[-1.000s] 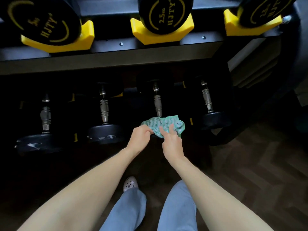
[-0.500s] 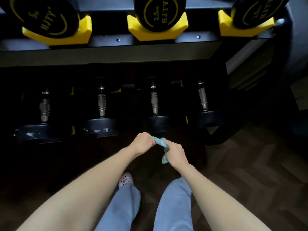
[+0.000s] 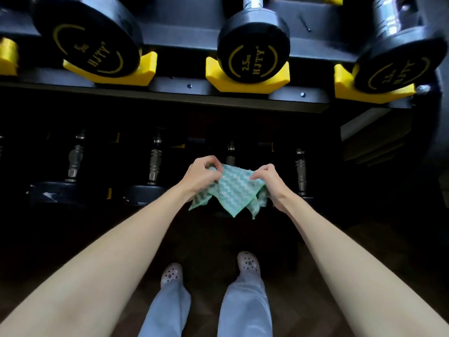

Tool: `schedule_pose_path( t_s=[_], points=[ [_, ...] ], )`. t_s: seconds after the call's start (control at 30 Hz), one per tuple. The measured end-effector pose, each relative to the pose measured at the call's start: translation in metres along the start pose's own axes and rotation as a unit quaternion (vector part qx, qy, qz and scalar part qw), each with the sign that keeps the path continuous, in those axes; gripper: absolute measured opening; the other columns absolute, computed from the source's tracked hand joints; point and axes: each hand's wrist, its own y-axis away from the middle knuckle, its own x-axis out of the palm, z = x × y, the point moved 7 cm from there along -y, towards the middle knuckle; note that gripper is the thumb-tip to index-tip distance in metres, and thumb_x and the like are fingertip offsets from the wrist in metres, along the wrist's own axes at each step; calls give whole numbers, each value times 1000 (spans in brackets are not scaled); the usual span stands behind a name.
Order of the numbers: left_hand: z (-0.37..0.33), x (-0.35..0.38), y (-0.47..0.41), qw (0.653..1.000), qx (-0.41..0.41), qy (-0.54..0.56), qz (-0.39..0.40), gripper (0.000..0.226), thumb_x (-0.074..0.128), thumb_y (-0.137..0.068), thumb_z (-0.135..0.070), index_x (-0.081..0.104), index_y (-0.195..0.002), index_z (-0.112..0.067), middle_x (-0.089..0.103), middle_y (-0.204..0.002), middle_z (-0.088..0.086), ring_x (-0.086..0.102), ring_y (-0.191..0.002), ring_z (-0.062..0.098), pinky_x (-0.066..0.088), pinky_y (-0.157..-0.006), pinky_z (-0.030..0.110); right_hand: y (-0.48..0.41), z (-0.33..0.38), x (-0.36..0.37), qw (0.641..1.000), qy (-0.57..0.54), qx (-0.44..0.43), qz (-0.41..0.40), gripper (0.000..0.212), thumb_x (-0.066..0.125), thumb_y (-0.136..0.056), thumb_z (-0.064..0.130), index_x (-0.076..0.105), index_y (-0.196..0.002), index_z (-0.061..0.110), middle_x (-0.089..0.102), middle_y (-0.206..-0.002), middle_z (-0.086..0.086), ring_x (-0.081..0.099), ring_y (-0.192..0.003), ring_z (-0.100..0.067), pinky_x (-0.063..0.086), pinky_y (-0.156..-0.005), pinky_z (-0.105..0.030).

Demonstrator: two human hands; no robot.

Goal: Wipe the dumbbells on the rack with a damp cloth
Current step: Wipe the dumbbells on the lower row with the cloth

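A black two-tier rack (image 3: 175,85) fills the wall side in front of the person, standing on a dark wood floor (image 3: 364,251). On its upper tier sit three black round-headed dumbbells, each end resting in a yellow cradle (image 3: 243,85): a larger one at the left (image 3: 87,42), one marked 2.5 kg in the middle (image 3: 252,49), and a third at the right (image 3: 398,62). The lower tier lies in deep shadow. Only the steel handles and dark heads of its dumbbells (image 3: 155,164) show.

The person stands facing the rack in light blue trousers (image 3: 243,307), bare arms stretched forward. Between the hands hangs the cloth (image 3: 233,188), green and white in a wavy pattern. It is spread out in the air in front of the lower tier, its bottom corners dangling free. I cannot tell that it touches any dumbbell.

The left hand (image 3: 201,176) has its fingers curled, pinching the cloth's upper left corner. The right hand (image 3: 269,181) pinches the upper right edge between thumb and bent fingers.

Below are pale perforated clogs (image 3: 248,262).
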Motion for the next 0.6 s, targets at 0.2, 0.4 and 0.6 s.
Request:
schedule_pose_path(
  t_s=[0.2,0.4,0.6],
  points=[
    [-4,-16,-49,996,12,-54,-67,18,59,-82,1,67,-75,-13,58,-77,-6,49,-77,9,34,-53,11,-66,17,-24,998,45,-37,-11,36,67,-81,2,41,-102,13,47,-95,-3,49,-89,-22,39,-60,-25],
    [20,-1,-105,986,19,-155,-63,22,42,-98,-8,60,-111,-5,49,-129,14,41,-126,26,36,-92,26,-122,15,-32,983,97,-94,-123,14,68,-84,10,57,-94,8,54,-80,3,55,-86,-23,44,-70,-26],
    [48,25,-133,982,-25,-176,-64,35,33,-100,-11,45,-132,-5,43,-135,17,42,-124,33,36,-95,30,-143,1,-21,953,142,-101,-249,17,57,-92,16,66,-102,7,67,-100,-14,61,-97,-30,44,-84,-33]
  ],
)
